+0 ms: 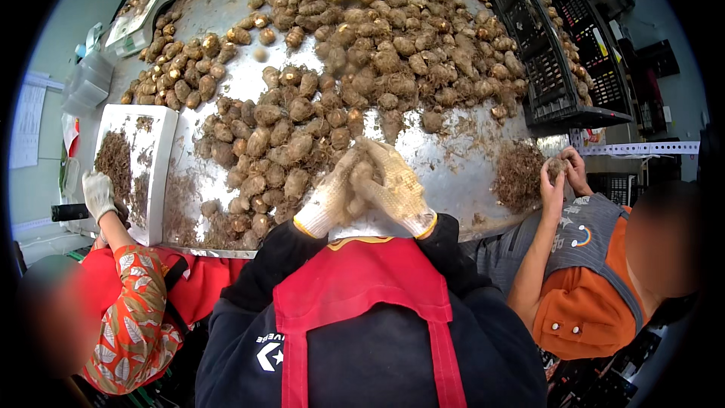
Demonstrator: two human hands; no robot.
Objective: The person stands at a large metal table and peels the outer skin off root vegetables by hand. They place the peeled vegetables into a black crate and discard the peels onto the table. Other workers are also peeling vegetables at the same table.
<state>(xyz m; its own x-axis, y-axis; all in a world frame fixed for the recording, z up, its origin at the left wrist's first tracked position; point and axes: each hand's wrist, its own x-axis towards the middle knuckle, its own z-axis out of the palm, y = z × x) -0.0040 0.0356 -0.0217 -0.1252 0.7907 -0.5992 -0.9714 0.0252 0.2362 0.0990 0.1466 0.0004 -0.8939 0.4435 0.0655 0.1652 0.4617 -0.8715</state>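
Note:
Both my hands wear cream knitted work gloves and come together at the near side of a metal table (413,181). My left hand (331,198) and my right hand (396,181) close around a brown taro corm (362,173), pressed between the two palms. Part of the corm is hidden by the gloves. A pile of hairy taro corms (283,141) lies just left of my hands. Beyond it spreads a larger heap of corms (408,39), many with root fibres still on them.
At left, a person's gloved hand (99,192) is by a white foam box (170,141) holding root scraps. At right, a person's bare hands (561,173) hold a corm near a root-fibre pile (518,173). Black plastic crates (544,51) stand back right; a scale (136,22) stands back left.

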